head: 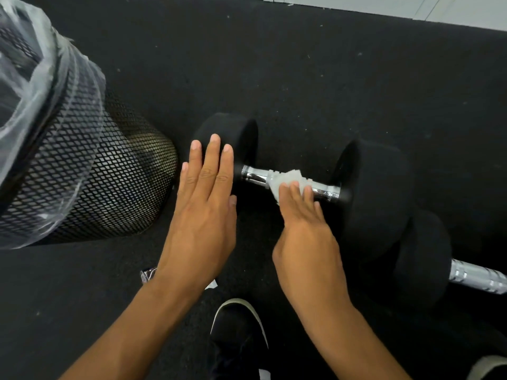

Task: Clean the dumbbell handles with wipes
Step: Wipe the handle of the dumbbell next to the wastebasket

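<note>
A black dumbbell (375,193) with a chrome handle (253,175) lies on the dark floor mat in the middle of the view. A white wipe (288,178) is draped over the middle of the handle. My right hand (304,229) presses the wipe onto the handle with straight fingers. My left hand (205,198) rests flat, fingers straight, on the dumbbell's left weight head (236,130). A second dumbbell (424,259) lies at the lower right, its chrome handle (477,279) running off the edge.
A black mesh waste bin (96,171) lined with a clear plastic bag lies at the left, close to the left weight head. A small wrapper (148,274) lies under my left wrist. My dark shoe (238,333) is at the bottom. A pale floor strip (411,6) borders the mat.
</note>
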Demonstrator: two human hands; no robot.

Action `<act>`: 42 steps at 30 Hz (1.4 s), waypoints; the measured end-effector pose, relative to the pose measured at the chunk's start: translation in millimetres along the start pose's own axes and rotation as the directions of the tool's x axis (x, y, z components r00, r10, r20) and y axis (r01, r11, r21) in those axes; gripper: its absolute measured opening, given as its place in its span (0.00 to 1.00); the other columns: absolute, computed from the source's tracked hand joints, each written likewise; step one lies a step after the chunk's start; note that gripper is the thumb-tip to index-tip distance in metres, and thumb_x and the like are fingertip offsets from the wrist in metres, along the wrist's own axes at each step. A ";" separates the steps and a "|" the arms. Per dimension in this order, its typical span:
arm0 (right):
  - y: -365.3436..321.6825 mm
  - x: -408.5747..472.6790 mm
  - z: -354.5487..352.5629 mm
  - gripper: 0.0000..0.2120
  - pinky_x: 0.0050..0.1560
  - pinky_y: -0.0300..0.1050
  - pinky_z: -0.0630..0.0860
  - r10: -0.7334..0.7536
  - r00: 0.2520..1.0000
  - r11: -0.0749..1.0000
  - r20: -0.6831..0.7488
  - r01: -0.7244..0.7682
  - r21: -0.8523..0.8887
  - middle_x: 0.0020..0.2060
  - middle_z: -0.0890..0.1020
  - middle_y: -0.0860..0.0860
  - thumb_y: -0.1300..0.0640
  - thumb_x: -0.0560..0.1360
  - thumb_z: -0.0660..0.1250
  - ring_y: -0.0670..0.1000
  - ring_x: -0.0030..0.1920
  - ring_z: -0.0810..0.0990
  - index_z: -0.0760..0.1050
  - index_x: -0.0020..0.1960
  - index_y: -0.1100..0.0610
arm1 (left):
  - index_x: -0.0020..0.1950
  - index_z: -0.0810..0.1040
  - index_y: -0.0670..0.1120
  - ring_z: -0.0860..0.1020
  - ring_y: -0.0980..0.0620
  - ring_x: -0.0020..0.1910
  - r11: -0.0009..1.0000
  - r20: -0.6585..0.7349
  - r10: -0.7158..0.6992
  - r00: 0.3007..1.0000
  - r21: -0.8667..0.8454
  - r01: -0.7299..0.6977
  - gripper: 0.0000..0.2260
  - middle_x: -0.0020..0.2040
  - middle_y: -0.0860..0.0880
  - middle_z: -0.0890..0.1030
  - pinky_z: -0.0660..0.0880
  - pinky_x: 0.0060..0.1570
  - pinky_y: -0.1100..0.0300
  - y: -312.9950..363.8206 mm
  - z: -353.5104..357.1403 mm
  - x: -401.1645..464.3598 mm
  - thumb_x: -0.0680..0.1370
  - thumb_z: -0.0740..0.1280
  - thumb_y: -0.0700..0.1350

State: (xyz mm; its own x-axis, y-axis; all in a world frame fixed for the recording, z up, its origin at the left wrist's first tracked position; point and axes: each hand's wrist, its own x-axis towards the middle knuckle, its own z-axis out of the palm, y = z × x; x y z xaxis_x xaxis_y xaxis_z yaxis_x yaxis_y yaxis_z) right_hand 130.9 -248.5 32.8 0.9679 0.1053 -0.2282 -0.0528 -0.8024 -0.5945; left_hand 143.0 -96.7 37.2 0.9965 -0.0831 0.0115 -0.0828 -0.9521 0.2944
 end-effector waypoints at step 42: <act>69.3 20.2 -34.8 0.19 0.77 0.56 0.64 -0.163 0.783 0.983 -0.601 0.077 -0.166 0.70 0.77 0.57 0.59 0.84 0.54 0.56 0.75 0.70 0.73 0.72 0.62 | 0.82 0.45 0.39 0.43 0.39 0.81 0.909 0.255 0.257 0.932 0.264 -0.322 0.27 0.82 0.39 0.46 0.45 0.79 0.41 76.7 64.1 22.6 0.84 0.41 0.46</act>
State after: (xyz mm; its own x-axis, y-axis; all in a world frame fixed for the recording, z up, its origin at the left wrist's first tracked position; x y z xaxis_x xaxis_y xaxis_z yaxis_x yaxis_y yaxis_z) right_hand 155.3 -322.4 13.8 0.9138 -0.1401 0.3813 0.0634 -0.8780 -0.4744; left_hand 158.3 -190.5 -1.2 0.9043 -0.3968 -0.1573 -0.4001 -0.9164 0.0116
